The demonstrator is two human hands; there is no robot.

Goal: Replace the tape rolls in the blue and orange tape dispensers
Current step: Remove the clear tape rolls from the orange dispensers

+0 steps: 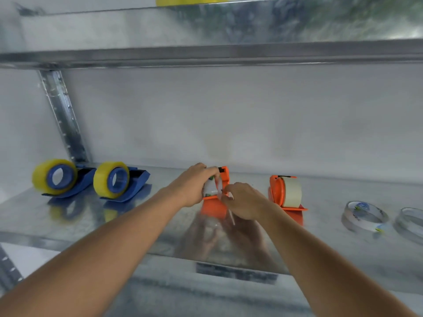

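Note:
Two blue tape dispensers stand at the left of the metal shelf, each carrying a yellow tape roll. In the middle an orange dispenser holds a clear tape roll; my left hand grips that roll from above. My right hand pinches the loose clear tape end in front of the dispenser. A second orange dispenser to the right carries a beige tape roll.
Two loose clear tape rolls lie flat at the right of the shiny metal shelf. An upper shelf hangs overhead with a yellow object on it. A perforated steel upright stands at the back left.

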